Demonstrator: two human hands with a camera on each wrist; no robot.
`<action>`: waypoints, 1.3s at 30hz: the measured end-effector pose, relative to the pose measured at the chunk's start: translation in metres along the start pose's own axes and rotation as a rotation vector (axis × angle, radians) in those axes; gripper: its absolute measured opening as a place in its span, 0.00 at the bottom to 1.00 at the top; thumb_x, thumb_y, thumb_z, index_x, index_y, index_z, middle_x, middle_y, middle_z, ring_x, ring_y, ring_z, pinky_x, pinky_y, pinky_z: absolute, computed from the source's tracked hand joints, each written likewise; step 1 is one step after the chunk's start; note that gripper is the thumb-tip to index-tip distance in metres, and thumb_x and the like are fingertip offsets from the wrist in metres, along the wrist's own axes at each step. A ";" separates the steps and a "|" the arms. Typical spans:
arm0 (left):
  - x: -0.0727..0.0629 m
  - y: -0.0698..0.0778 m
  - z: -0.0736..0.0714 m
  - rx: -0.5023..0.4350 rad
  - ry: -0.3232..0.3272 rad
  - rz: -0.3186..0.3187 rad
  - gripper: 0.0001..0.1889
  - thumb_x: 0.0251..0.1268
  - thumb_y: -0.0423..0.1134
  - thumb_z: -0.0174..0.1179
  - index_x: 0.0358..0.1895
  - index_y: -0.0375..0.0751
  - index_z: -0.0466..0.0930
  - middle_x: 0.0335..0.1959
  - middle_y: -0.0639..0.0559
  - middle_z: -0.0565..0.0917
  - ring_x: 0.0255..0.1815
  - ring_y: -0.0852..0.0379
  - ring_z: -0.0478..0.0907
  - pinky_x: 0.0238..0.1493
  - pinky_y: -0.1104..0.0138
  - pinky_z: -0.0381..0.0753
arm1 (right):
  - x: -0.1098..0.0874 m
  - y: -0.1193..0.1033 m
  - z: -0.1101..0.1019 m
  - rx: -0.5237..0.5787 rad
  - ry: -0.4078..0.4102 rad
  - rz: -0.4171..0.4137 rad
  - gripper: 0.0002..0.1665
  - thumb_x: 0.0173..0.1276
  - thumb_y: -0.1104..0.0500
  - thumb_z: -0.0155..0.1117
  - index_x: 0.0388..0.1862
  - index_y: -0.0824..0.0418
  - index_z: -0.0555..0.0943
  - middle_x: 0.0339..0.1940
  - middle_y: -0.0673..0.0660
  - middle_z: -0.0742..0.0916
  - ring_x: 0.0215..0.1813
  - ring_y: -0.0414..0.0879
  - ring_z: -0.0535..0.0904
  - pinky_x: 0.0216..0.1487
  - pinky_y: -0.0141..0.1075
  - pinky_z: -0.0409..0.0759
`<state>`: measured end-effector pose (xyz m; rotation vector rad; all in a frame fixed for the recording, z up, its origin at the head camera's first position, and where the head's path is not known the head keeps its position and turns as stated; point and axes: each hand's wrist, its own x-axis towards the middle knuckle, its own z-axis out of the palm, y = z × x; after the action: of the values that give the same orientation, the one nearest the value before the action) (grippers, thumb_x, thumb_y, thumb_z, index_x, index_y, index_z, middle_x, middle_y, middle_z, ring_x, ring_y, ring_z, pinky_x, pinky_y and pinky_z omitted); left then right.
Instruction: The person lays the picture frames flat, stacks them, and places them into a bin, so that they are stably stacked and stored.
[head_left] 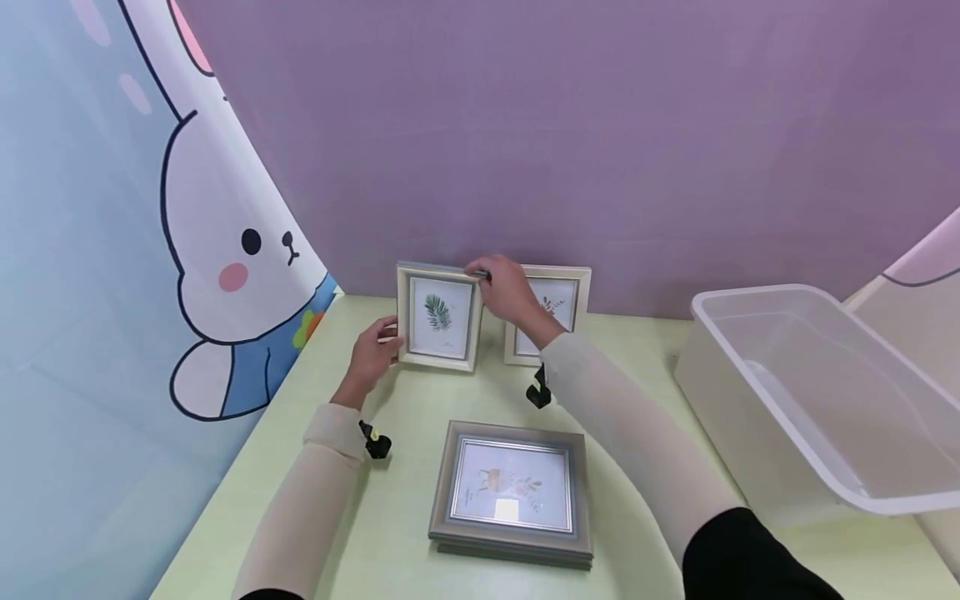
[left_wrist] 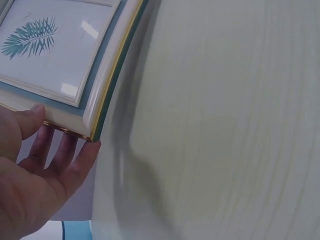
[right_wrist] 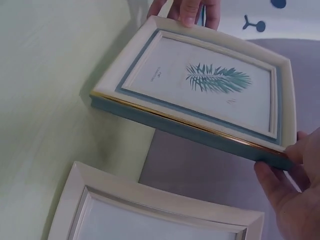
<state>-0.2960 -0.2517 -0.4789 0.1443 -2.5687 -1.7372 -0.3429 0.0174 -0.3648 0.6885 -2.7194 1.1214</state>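
Both hands hold a cream picture frame [head_left: 440,317] with a green leaf print, upright near the back of the table. At its lower left side, my left hand [head_left: 372,354] pinches the edge, thumb on the front and fingers behind. My right hand [head_left: 507,289] grips the upper right corner; the right wrist view shows thumb and fingers around that corner. The teal side and gold trim of the leaf picture frame [right_wrist: 200,85] show there. Just to the right, partly hidden by my right hand and forearm, a second cream picture frame [head_left: 583,287] leans by the purple backdrop.
Nearer the front lies a stack of grey-brown picture frames [head_left: 510,533], the top one with a deer print. A large white plastic bin [head_left: 757,400] stands at the right. Behind the table [head_left: 397,517] hangs a purple backdrop [head_left: 525,150]; a rabbit-print cloth [head_left: 90,333] is at left.
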 end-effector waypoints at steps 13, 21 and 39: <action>-0.010 0.046 -0.008 0.318 0.023 0.187 0.22 0.78 0.34 0.53 0.72 0.46 0.71 0.60 0.38 0.82 0.59 0.38 0.82 0.60 0.47 0.81 | -0.044 0.011 -0.037 0.106 0.010 -0.036 0.15 0.76 0.63 0.60 0.58 0.57 0.83 0.63 0.58 0.83 0.57 0.52 0.83 0.51 0.43 0.85; -0.024 0.075 -0.004 0.414 0.007 0.229 0.22 0.78 0.33 0.52 0.72 0.45 0.71 0.61 0.39 0.81 0.60 0.39 0.81 0.57 0.48 0.82 | -0.071 0.023 -0.044 0.209 0.041 -0.022 0.16 0.74 0.63 0.62 0.59 0.58 0.82 0.58 0.59 0.84 0.55 0.54 0.85 0.49 0.44 0.88; -0.058 0.132 0.011 0.724 0.088 0.452 0.19 0.75 0.33 0.58 0.66 0.50 0.79 0.56 0.41 0.82 0.54 0.41 0.79 0.46 0.48 0.82 | -0.129 0.057 -0.035 0.380 0.072 -0.007 0.29 0.70 0.72 0.63 0.69 0.65 0.74 0.58 0.69 0.85 0.57 0.60 0.84 0.53 0.34 0.86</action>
<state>-0.2468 -0.1867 -0.3594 -0.3104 -2.7393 -0.6067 -0.2561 0.1246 -0.4117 0.6831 -2.4637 1.6487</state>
